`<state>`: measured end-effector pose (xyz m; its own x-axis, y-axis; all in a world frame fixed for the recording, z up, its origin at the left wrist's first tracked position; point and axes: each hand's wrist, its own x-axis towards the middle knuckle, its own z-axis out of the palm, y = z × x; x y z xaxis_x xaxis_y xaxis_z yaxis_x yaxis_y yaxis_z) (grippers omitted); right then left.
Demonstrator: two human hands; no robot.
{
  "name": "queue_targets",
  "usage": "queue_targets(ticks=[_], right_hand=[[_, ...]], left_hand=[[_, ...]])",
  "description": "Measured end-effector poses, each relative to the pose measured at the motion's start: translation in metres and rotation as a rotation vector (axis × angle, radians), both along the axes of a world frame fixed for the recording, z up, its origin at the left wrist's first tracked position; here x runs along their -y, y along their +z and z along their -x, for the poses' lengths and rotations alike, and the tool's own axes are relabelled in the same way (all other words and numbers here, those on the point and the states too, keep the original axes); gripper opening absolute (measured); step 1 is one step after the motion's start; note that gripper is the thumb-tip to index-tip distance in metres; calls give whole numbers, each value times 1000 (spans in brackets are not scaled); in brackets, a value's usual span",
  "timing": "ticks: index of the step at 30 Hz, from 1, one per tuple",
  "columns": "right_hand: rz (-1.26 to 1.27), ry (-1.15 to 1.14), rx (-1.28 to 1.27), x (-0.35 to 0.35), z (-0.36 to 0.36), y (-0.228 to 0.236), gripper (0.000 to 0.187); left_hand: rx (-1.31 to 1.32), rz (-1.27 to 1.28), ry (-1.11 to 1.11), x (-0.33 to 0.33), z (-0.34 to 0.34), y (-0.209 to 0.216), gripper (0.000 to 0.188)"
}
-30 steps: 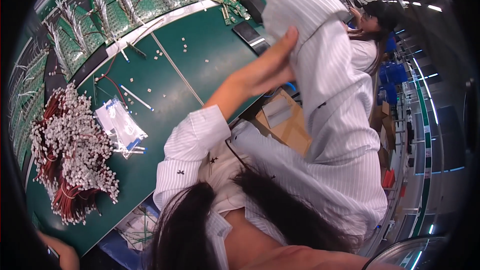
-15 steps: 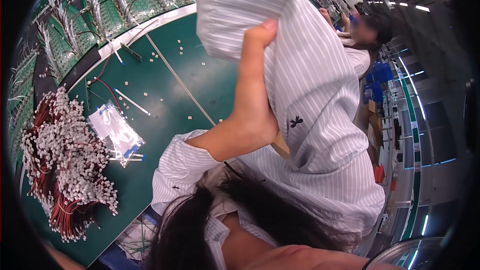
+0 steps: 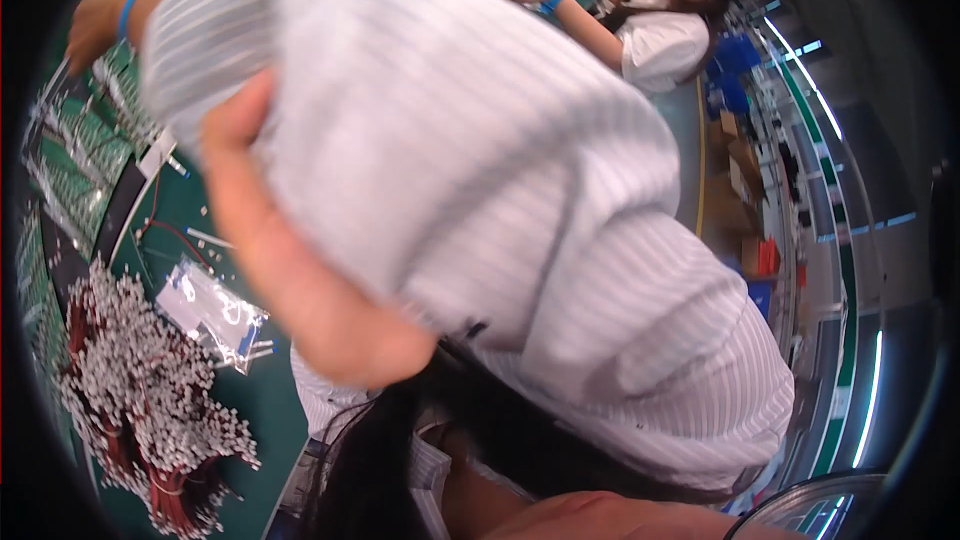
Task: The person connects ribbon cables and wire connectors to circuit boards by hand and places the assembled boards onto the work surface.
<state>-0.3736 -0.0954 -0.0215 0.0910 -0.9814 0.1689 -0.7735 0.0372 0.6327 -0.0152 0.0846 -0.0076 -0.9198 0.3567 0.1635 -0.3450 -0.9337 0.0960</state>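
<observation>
My right arm, in a white striped sleeve [image 3: 420,110], stretches across to the far left. My right hand [image 3: 98,28], with a blue band at its wrist, is at the upper left rim above green circuit boards [image 3: 85,130] with silvery wire bundles; its fingers are too small and dark to read. My left hand [image 3: 285,260] is closed on the right sleeve, thumb up along the cloth, its other fingers hidden by the sleeve. It is smeared by motion. A clear plastic bag [image 3: 215,315] and a large bundle of red cables with white connectors [image 3: 150,390] lie on the green table.
The green table [image 3: 280,420] runs along the left, with thin white strips and small pieces on it. A co-worker [image 3: 660,40] sits at the upper right, hands over the bench. Cardboard boxes [image 3: 742,175] and blue bins [image 3: 735,55] stand beyond an aisle.
My right arm has swung further left and my right hand has come into view over the boards. My left hand has moved left with the sleeve. The view has shifted, showing more of the co-worker.
</observation>
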Motion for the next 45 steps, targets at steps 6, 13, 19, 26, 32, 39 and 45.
queue_targets(ticks=[6,13,19,26,32,39,45], right_hand=[[51,-195,-41,-86,-22,22,23],[100,-246,-37,-99,-66,26,21],[209,-141,12,-29,-102,21,19],[304,-62,97,23,-124,7,17],[329,-87,115,41,-116,-9,15],[230,-21,65,73,-108,15,14],[294,172,220,58,-169,-4,11]], left_hand=[[-373,-291,-409,-11,0,-43,17],[28,-161,-487,71,21,-21,25],[-241,-378,-715,92,33,-48,29],[-22,-355,-391,84,9,-36,31],[-125,-151,-405,73,15,-15,32],[-99,119,-254,-4,-124,19,45],[149,259,-160,-37,-33,-5,53]])
